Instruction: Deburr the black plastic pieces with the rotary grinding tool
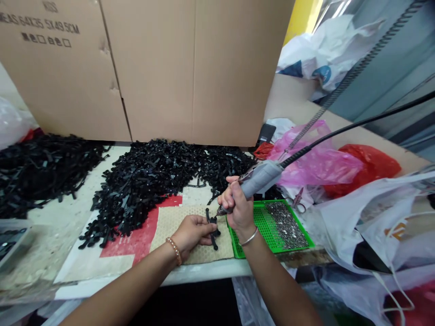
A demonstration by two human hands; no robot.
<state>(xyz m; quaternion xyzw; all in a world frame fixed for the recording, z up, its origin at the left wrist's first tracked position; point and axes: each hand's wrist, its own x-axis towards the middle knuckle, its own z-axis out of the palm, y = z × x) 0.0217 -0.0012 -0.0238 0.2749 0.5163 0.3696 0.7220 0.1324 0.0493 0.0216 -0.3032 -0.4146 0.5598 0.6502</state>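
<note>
My left hand (195,233) pinches a small black plastic part (213,240) with thin arms, low over a textured beige mat (170,226). My right hand (239,206) is wrapped round a grey electric screwdriver (261,176), which slants down to the left. Its tip is at the upper end of the black part; whether it touches a screw there is too small to tell. Just right of the mat lies a green perforated tray (251,226), holding many small metal pieces (287,224) on its right side.
Heaps of black parts (146,172) cover the table behind and left, against a tall cardboard box (190,72). A coiled spring (353,74) and a black cable (360,120) run from the screwdriver to the upper right. Scissors (299,199) and plastic bags (316,154) lie right.
</note>
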